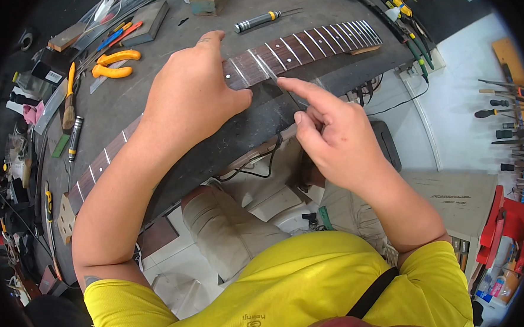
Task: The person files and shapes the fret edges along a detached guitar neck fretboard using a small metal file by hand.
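Note:
A guitar neck (312, 43) with a dark fretboard, metal frets and pale dot inlays lies slantwise along the bench's near edge. My left hand (190, 87) is clasped across its middle, thumb at the near edge, other fingers mostly hidden over the far side. My right hand (337, 124) is at the near edge, just right of the left. Its index finger stretches toward a fret, and its fingers and thumb close around a thin, dark, file-like tool (293, 97), whose exact kind is unclear. Whitish dust marks the fretboard between the hands.
Beyond the neck lies a grey-handled screwdriver (259, 21). Orange-handled pliers (114, 63), a brush (69, 108) and another screwdriver (75, 138) are at left. Hammers and pliers (405, 20) crowd the far right. A black cable (256, 168) hangs below the bench edge.

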A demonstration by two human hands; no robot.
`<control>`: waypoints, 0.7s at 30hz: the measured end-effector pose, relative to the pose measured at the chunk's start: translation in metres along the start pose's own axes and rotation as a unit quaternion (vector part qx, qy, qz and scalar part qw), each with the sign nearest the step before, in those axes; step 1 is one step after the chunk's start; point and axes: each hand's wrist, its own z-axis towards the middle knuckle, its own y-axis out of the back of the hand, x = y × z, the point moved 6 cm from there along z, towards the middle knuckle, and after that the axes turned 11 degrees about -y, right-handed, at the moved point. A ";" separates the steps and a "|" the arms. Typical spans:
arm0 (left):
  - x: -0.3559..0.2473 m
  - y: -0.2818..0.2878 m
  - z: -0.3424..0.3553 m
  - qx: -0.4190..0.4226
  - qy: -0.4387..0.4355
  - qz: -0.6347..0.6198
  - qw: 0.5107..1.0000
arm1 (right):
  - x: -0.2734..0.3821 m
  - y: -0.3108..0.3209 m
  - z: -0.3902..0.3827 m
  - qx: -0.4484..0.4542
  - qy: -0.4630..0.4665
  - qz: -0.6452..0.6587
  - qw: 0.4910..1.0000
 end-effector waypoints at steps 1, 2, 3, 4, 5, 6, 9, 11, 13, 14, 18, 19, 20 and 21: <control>0.001 0.001 0.000 -0.006 -0.001 -0.002 1.000 | 0.000 -0.002 -0.003 -0.016 0.019 -0.005 1.000; 0.001 0.000 0.000 -0.004 -0.001 -0.001 1.000 | 0.000 -0.001 -0.009 -0.015 0.019 -0.003 1.000; 0.001 0.000 0.000 -0.004 -0.001 0.000 1.000 | -0.003 -0.001 -0.017 -0.006 0.001 0.007 1.000; 0.000 -0.001 0.001 -0.005 -0.003 0.000 1.000 | -0.006 0.001 -0.020 0.004 -0.015 0.015 1.000; 0.000 -0.001 0.001 -0.006 -0.002 0.001 1.000 | -0.006 0.001 -0.018 0.004 -0.015 0.015 1.000; -0.001 0.000 0.001 -0.002 0.006 0.003 1.000 | -0.005 0.002 -0.014 0.005 0.000 0.013 1.000; -0.002 -0.003 0.003 0.010 0.009 -0.007 1.000 | 0.002 0.000 0.011 -0.017 0.030 -0.010 0.999; 0.000 -0.001 0.004 0.008 0.012 -0.008 1.000 | 0.008 -0.004 0.027 -0.026 0.045 -0.010 0.999; 0.003 -0.001 0.000 0.004 0.007 -0.011 1.000 | 0.005 -0.002 0.015 -0.025 0.047 -0.009 0.999; 0.003 -0.002 -0.001 0.004 0.010 -0.008 1.000 | 0.002 0.000 0.007 -0.023 0.050 -0.011 0.998; -0.001 -0.001 0.001 0.007 0.014 0.007 1.000 | -0.004 0.003 -0.007 -0.021 0.029 0.024 0.999; -0.002 -0.002 0.002 0.015 0.022 0.003 1.000 | 0.004 0.004 0.004 -0.025 0.046 -0.009 0.999; -0.002 -0.002 0.001 0.016 0.021 0.004 1.000 | 0.011 0.002 0.016 -0.027 0.067 -0.041 0.997; -0.003 -0.003 0.000 0.016 0.016 0.002 1.000 | 0.011 -0.002 0.024 -0.046 0.070 -0.031 0.996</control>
